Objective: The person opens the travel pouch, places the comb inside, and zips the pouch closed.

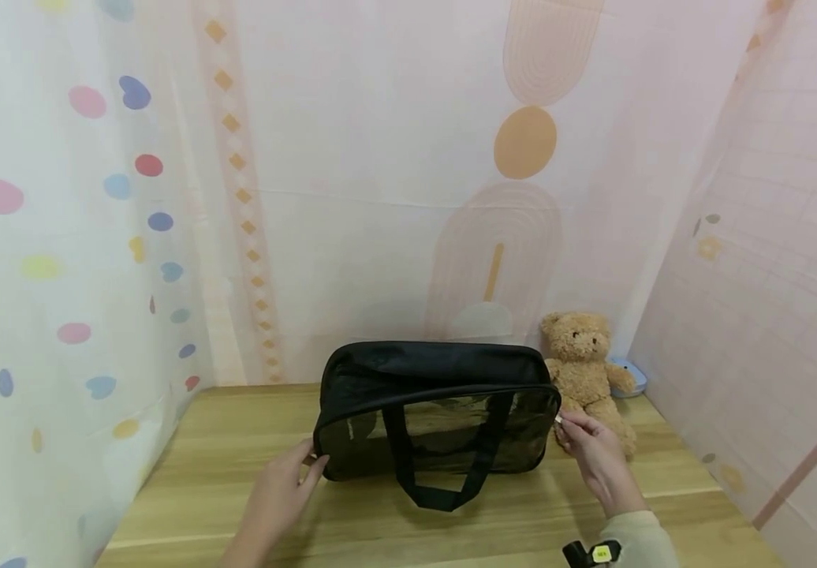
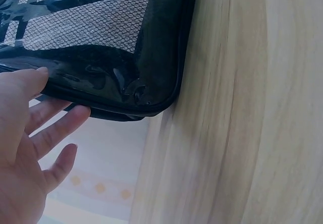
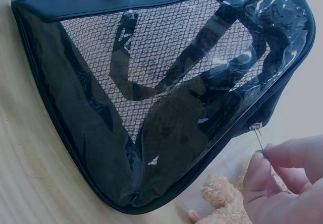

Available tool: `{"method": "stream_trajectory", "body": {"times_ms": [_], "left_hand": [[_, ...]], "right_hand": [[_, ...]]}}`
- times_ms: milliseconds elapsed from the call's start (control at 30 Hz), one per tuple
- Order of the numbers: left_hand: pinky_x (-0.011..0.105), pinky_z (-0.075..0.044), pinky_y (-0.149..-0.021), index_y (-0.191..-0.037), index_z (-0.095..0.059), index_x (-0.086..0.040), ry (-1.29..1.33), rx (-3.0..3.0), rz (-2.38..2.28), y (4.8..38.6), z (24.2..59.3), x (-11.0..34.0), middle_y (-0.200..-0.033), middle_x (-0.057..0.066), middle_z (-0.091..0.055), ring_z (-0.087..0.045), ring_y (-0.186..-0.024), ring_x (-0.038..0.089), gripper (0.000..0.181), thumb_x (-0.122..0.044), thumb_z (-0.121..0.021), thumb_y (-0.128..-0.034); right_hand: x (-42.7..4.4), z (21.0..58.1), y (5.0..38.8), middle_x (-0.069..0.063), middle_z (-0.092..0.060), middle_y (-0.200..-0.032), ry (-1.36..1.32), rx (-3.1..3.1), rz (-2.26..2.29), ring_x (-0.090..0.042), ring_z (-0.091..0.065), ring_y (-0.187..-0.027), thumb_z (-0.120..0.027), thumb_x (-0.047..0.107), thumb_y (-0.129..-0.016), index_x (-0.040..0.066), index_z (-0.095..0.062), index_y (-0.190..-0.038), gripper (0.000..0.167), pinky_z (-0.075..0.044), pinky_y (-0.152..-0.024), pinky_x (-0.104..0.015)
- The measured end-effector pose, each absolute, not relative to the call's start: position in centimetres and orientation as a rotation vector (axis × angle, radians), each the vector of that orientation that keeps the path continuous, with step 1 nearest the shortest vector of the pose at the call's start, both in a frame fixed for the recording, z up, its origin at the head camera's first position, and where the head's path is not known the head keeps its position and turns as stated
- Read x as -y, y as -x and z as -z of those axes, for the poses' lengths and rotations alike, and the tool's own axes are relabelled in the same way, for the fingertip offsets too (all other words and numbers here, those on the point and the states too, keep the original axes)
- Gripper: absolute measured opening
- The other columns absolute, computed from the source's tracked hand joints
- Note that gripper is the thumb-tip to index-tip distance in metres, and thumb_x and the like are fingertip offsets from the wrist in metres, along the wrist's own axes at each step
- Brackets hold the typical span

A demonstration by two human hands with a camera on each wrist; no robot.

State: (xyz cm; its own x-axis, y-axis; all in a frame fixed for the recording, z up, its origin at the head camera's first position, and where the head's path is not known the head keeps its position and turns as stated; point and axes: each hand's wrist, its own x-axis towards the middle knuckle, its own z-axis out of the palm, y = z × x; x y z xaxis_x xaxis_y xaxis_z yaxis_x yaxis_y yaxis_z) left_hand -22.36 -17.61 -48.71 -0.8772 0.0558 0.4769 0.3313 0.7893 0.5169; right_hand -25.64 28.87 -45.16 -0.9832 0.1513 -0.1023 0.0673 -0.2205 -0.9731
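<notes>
A black bag (image 1: 444, 363) with a clear plastic front panel stands upright on the wooden table. Its black strap handle (image 1: 438, 498) hangs down in front. My left hand (image 1: 277, 493) holds the bag's lower left edge, with the thumb (image 2: 33, 80) on the front and other fingers behind the rim. At the upper right corner of the bag, my right hand (image 1: 598, 461) pinches a small metal zipper pull (image 3: 259, 139) between thumb and fingertips. White mesh (image 3: 156, 42) shows through the clear plastic. The bag's contents, if any, cannot be made out.
A tan teddy bear (image 1: 582, 355) sits just right of the bag, close behind my right hand. Behind it lies a light blue object (image 1: 632, 379), partly hidden. Patterned curtains (image 1: 352, 173) border the wooden table (image 1: 238, 418) at the back and sides.
</notes>
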Motion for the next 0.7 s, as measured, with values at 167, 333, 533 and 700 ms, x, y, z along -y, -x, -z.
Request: {"method": "stream_trajectory", "body": {"times_ms": [167,333,533,700], "left_hand": [[0.033,-0.051,-0.063,-0.098,-0.07,-0.018,0.297,2.512,0.848,22.5,49.0,17.8,-0.088,-0.004,-0.071,-0.067,-0.081,0.014,0.011,-0.01,-0.075,-0.0912],[0.034,-0.054,-0.064,-0.1,-0.071,-0.016,0.276,2.51,0.849,22.4,49.3,17.8,-0.091,-0.001,-0.072,-0.069,-0.082,0.016,0.009,-0.012,-0.073,-0.0925],[0.031,-0.052,-0.06,-0.094,-0.071,-0.017,0.283,2.447,0.798,22.4,49.7,17.7,-0.086,-0.002,-0.072,-0.069,-0.077,0.015,0.01,-0.009,-0.076,-0.0895],[0.031,-0.053,-0.06,-0.093,-0.072,-0.015,0.31,2.401,0.756,22.5,49.9,17.7,-0.084,-0.003,-0.073,-0.07,-0.074,0.014,0.012,-0.006,-0.078,-0.0869]], "right_hand": [[-28.9,44.7,25.6,0.007,-0.06,-0.097,0.282,1.887,-2.452,-0.006,-0.061,-0.083,-0.048,0.002,-0.105,0.021,-0.07,-0.089,0.033,-0.049,-0.075,-0.022],[-28.8,44.2,25.7,0.005,-0.057,-0.1,0.305,1.81,-2.541,-0.005,-0.058,-0.081,-0.046,0.002,-0.106,0.019,-0.068,-0.088,0.033,-0.049,-0.074,-0.018],[-28.6,43.6,25.5,0.003,-0.056,-0.099,0.317,1.729,-2.591,-0.006,-0.057,-0.078,-0.045,0.001,-0.105,0.016,-0.067,-0.09,0.03,-0.048,-0.073,-0.018],[-28.7,43.4,25.1,0.0,-0.055,-0.093,0.289,1.704,-2.609,-0.008,-0.055,-0.077,-0.043,0.001,-0.105,0.014,-0.063,-0.092,0.028,-0.046,-0.072,-0.019]]}}
